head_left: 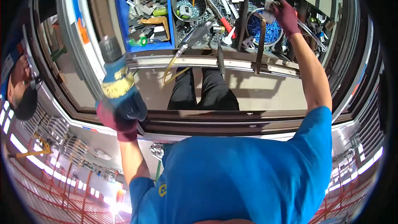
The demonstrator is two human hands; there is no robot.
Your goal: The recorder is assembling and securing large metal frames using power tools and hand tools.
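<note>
My left hand (120, 120), in a maroon glove, grips a blue cordless drill (120, 84) with a yellow band. The drill points away from me along the left side of the frame, its dark chuck (110, 49) blurred. My right hand (287, 15), gloved too, is over the right part of the parts tray, its fingers closed near a pale metal piece (268, 13). What lies between the fingers is too unclear to name. Just below that hand sits a round tin of blue screws (269, 32).
A blue bin (171, 46) of small parts stands left in the tray. Beside it are a round tin (175, 12) of screws, a red-handled hammer (212, 4) and an air blow gun (195, 36) with a yellow hose. Brown frame profiles (199, 127) surround me. Another person (20, 83) is at far left.
</note>
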